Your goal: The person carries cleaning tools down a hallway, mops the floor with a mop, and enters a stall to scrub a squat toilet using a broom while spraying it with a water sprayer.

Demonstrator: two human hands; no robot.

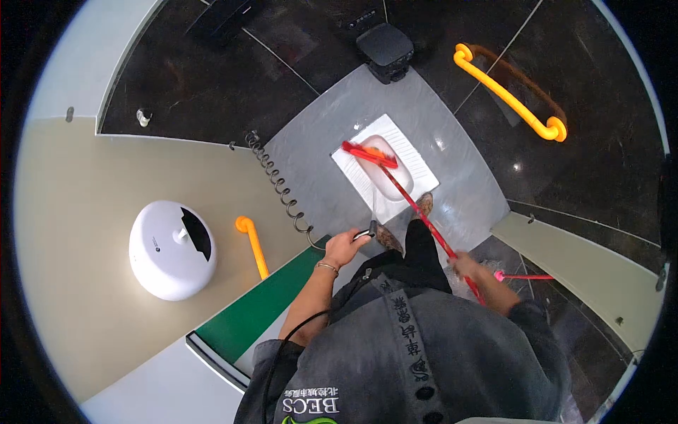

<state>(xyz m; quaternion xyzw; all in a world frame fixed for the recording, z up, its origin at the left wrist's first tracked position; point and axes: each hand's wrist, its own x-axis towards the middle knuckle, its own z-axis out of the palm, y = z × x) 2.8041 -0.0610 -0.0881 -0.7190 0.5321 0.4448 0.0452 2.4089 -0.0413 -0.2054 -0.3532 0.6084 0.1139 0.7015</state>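
Observation:
My left hand (341, 248) grips a hand-held sprayer (371, 231) with a dark head, at the end of a coiled metal hose (275, 180). A faint streak, seemingly water, runs from its head toward the squat toilet (405, 139). In my right hand (470, 269) is the red handle (418, 211) of a broom. Its red head (369, 155) with orange bristles lies across the toilet's bowl (393, 183), over the white ceramic rim. The right hand and the bristles are slightly blurred.
A black lidded bin (385, 45) stands at the back corner. Yellow grab bars are on the right wall (508, 95) and left partition (254, 246). A white paper dispenser (172, 249) is at left. Behind my right arm lies another red-handled tool (524, 276). The grey floor (318, 132) looks wet.

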